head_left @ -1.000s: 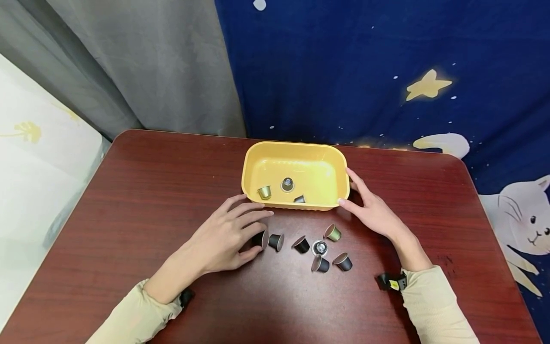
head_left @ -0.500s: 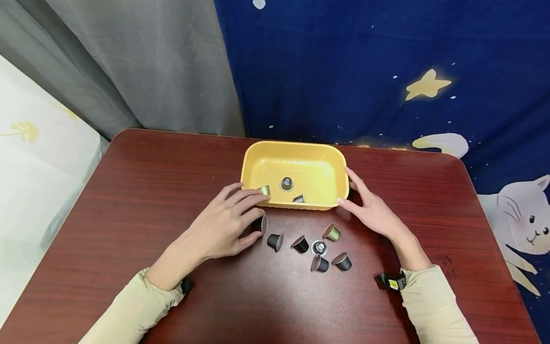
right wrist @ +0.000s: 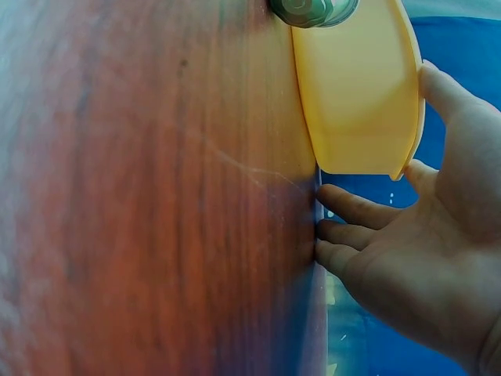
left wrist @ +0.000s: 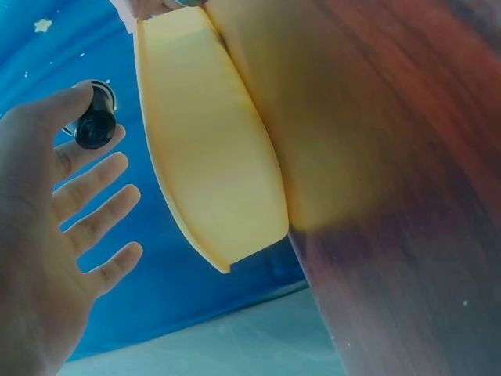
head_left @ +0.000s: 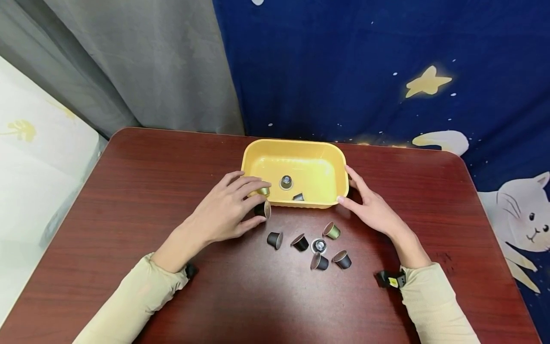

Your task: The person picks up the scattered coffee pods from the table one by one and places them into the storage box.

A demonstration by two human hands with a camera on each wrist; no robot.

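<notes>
L hand (head_left: 223,210) pinches dark capsule (head_left: 262,209) by tub (head_left: 343,179); R hand (head_left: 374,210), fingers straight, touches tub's side.

Glossy yellow plastic tray (head_left: 294,145); polished wood table (head_left: 142,191); metallic capsules (head_left: 275,239).

Dark red wood-grain worktop (head_left: 142,191) with rounded far corners, glossy, soft reflections near its front edge. Behind the far-left corner hangs a grey curtain (head_left: 142,62). Behind the far edge and right side, a navy cloth (head_left: 343,62) printed with a yellow star (head_left: 427,82) and white cat (head_left: 522,215). Pale surface (head_left: 34,157) at left, faint yellow print
</notes>
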